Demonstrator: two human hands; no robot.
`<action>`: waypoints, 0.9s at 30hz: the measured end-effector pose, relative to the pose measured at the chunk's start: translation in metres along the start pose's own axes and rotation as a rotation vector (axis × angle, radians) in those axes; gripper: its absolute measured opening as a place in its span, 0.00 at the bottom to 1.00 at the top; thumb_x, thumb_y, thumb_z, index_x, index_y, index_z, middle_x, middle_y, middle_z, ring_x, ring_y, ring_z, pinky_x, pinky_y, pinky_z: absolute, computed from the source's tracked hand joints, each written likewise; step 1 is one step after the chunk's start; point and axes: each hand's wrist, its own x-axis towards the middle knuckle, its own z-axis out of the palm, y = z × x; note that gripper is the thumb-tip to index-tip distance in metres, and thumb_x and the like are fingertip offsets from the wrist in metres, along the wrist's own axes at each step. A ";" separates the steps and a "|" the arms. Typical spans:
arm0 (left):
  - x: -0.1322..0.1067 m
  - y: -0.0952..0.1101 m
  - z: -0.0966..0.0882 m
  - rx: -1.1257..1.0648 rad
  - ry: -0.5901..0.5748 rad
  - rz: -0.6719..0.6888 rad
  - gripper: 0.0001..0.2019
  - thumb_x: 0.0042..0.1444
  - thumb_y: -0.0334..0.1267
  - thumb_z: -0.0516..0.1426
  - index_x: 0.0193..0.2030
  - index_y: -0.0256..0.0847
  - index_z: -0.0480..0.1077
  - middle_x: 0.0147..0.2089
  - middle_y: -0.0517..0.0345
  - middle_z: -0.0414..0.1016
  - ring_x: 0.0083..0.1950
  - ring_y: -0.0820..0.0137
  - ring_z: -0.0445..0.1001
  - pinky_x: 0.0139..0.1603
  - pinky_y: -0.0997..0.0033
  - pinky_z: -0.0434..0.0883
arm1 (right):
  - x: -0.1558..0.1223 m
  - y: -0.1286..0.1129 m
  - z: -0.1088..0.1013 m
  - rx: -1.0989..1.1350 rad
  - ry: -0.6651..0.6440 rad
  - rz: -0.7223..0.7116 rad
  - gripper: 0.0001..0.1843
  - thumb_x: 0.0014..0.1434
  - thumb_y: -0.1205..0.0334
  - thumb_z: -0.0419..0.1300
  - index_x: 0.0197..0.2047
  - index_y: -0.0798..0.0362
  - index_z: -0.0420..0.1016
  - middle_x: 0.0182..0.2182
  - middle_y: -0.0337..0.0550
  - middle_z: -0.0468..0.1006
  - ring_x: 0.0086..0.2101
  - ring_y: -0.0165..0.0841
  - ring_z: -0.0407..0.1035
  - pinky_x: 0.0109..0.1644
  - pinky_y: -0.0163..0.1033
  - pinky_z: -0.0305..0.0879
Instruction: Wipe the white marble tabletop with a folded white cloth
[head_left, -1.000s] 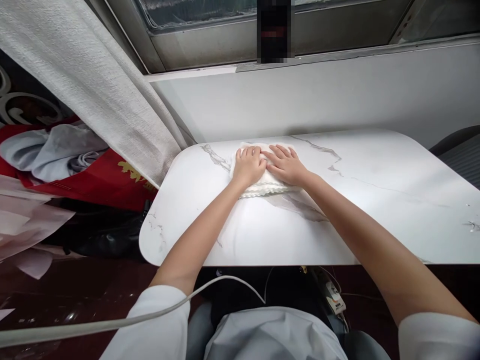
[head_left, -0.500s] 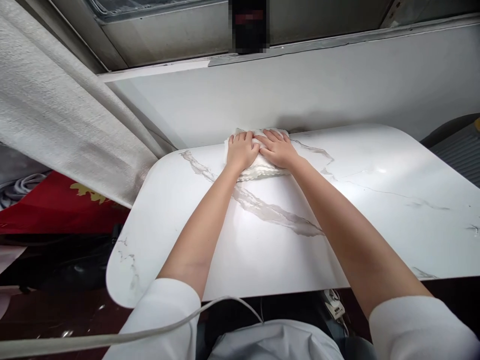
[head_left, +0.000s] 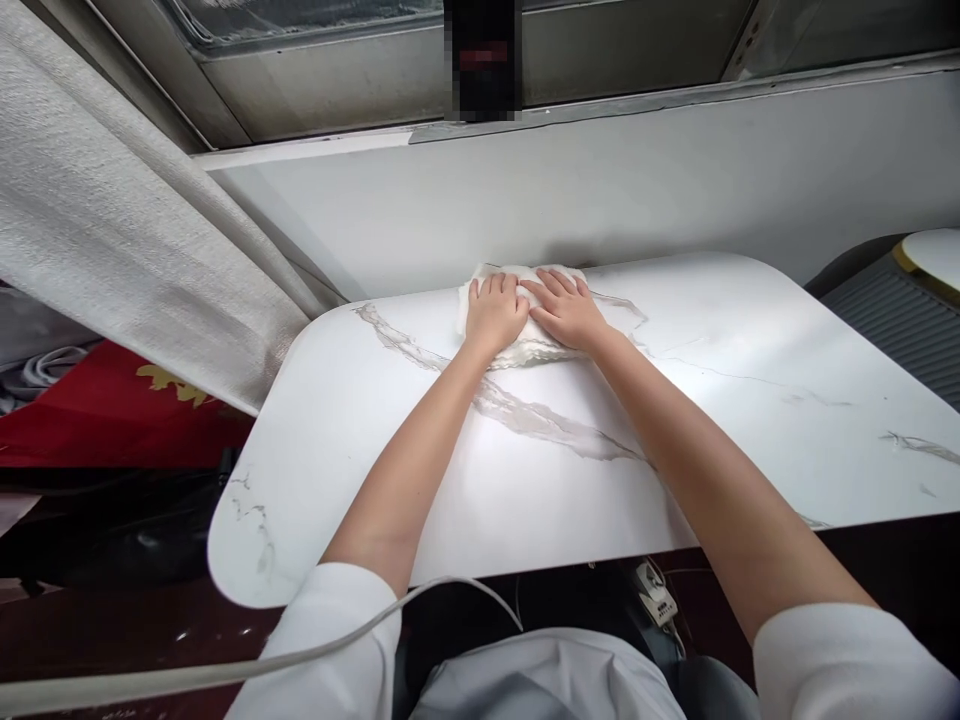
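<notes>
A folded white cloth (head_left: 536,347) lies flat on the white marble-patterned table (head_left: 360,440), close to its far edge by the wall. My left hand (head_left: 496,315) rests on the left part of the cloth, palm down with fingers stretched out. Beside it my right hand (head_left: 566,308) presses flat on the cloth's right part, its fingers spread. The two hands nearly touch at the thumbs. The cloth under both palms is hidden.
A pale curtain (head_left: 150,200) hangs along the left side. Behind the table runs a white wall panel (head_left: 450,210) below a window frame. A white cable (head_left: 322,650) crosses in front of me. A power strip (head_left: 656,595) is below the table edge, and a chair (head_left: 877,300) stands at right.
Both hands and the cloth have shifted slightly to the right along the far table edge. The view has turned a little to the right.
</notes>
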 end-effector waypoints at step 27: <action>-0.161 0.070 -0.031 -0.081 -0.039 -0.013 0.23 0.67 0.37 0.43 0.64 0.34 0.63 0.71 0.41 0.61 0.75 0.54 0.53 0.75 0.45 0.45 | -0.171 -0.037 -0.023 -0.178 -0.078 -0.113 0.30 0.72 0.51 0.37 0.74 0.43 0.45 0.74 0.41 0.45 0.72 0.40 0.37 0.73 0.56 0.36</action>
